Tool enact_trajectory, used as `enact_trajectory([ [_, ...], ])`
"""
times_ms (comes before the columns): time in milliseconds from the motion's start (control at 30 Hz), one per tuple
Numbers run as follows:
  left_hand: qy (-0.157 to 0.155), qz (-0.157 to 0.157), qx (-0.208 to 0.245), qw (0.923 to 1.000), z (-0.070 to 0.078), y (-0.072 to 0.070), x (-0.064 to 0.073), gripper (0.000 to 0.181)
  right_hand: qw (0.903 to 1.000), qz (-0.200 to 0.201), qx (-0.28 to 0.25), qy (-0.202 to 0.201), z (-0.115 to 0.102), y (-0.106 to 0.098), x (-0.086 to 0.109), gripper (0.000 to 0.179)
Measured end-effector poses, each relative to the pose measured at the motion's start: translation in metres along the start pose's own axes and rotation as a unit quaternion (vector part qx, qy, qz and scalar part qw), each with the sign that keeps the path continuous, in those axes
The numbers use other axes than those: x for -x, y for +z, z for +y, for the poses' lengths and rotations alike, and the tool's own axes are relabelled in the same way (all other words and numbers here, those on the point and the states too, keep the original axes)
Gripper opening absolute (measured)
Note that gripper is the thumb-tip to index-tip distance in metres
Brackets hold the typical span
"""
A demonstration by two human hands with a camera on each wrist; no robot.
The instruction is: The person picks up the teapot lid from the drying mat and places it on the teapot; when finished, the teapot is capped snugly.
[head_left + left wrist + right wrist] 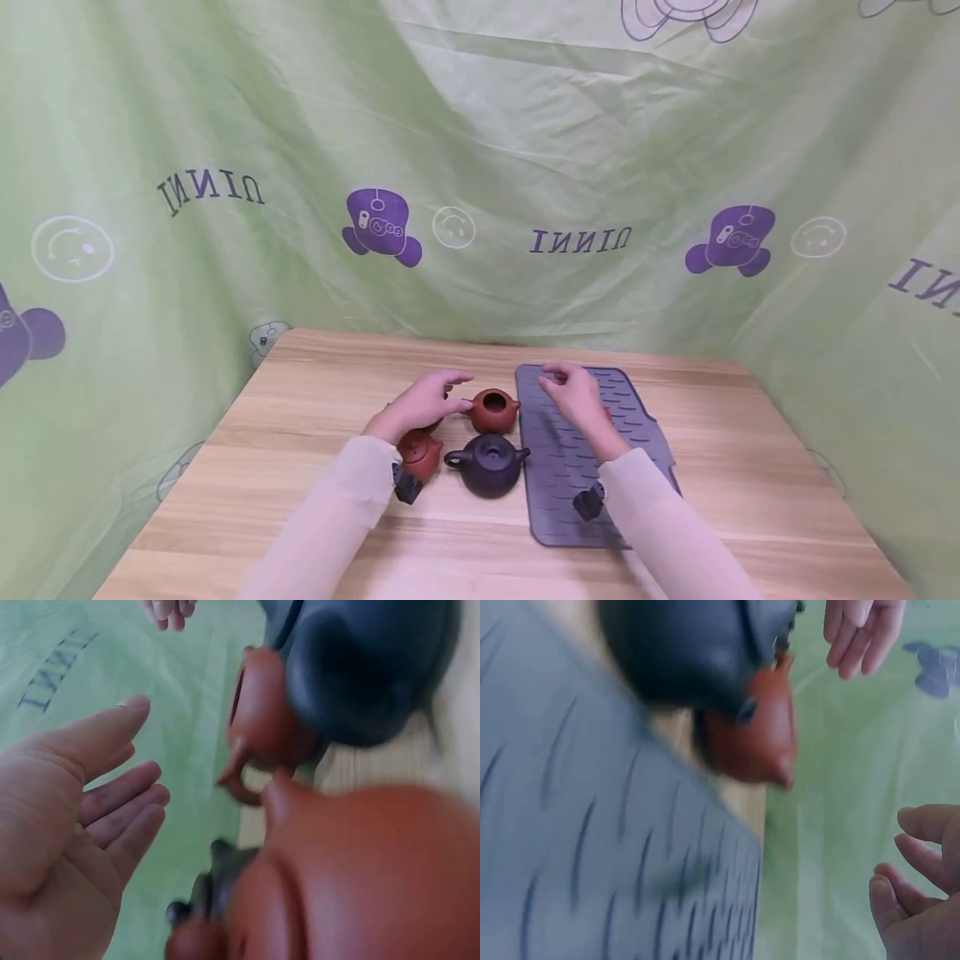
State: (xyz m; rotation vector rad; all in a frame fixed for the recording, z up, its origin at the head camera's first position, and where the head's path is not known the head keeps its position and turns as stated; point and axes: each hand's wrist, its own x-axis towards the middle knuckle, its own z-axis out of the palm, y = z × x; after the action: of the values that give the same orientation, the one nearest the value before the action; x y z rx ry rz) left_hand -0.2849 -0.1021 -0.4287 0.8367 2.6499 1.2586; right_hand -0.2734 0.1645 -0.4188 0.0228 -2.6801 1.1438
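My left hand (423, 404) hovers over the teapots with its fingers extended and holds nothing; the left wrist view shows its palm (60, 847) apart from them. Just right of its fingertips stands a reddish-brown teapot (483, 423) with an uncovered opening. A second reddish teapot (415, 461), lidded, sits below my left wrist, partly hidden. The black teapot (487, 479) stands between my forearms. Another dark teapot (225, 874) is mostly hidden under the left hand. Above the grey mat (547, 500), my right hand (577, 396) hangs loosely curled with nothing in its fingers.
A small red object (607, 412) shows on the mat, mostly hidden behind my right wrist. The wooden table (300, 417) runs back to a green patterned curtain (480, 167) that also closes both sides. Black wrist devices (407, 485) hang below both cuffs.
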Motion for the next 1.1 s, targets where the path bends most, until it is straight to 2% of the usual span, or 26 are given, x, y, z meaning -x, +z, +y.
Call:
enact_trajectory([
  [300, -0.017, -0.058, -0.07, 0.9957, 0.006, 0.021, -0.021, 0.055, 0.9989, -0.007, 0.023, 0.039, 0.045, -0.024, 0.012, 0.03],
  [467, -0.026, -0.067, -0.091, 0.9932, 0.001, 0.029, -0.026, 0.056, 0.9985, -0.01, 0.017, 0.052, 0.065, -0.032, 0.016, 0.031],
  [567, -0.03, -0.06, -0.083, 0.9943, -0.004, 0.031, -0.028, 0.057, 0.9979, -0.015, 0.028, 0.056, 0.078, -0.036, 0.016, 0.032],
  [800, -0.034, -0.044, -0.015, 0.9983, -0.007, 0.034, -0.028, 0.052, 0.9965, -0.03, 0.042, 0.066, 0.1, -0.042, 0.016, 0.026],
  [1100, -0.033, -0.035, 0.007, 0.9988, -0.01, 0.034, -0.029, 0.052, 0.9959, -0.033, 0.048, 0.07, 0.107, -0.04, 0.016, 0.021],
])
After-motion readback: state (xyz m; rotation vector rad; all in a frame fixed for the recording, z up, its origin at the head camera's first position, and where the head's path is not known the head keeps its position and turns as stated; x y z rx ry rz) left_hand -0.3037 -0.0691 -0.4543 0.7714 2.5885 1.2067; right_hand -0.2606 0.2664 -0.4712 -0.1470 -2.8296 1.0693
